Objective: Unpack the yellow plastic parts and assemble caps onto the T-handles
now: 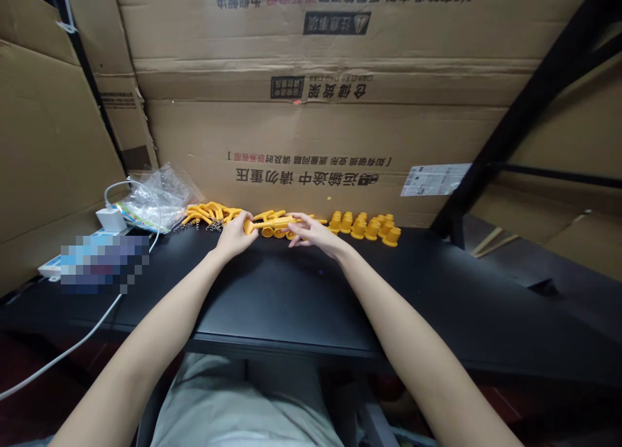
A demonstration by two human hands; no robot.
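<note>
A slim yellow plastic part (272, 223) spans the gap between my two hands, above the back of the black table. My left hand (236, 236) is closed around its wider left end. My right hand (313, 233) has its fingertips at the other end, thumb and fingers curled about it. Right behind and below lie yellow round cup-like pieces (267, 232), partly covered by my hands. Left of them is a heap of yellow curved handles (210, 212), with small metal springs or screws (214, 226) in front. Yellow flanged caps (372, 229) stand in a group to the right.
A cardboard wall (311, 129) closes off the back of the black table (291, 298). At left are a clear plastic bag (162, 191), a white charger plug (111, 219) on a power strip, a white cable (92, 330) and a blurred-out item (104, 263). A dark metal post (525, 103) rises at right.
</note>
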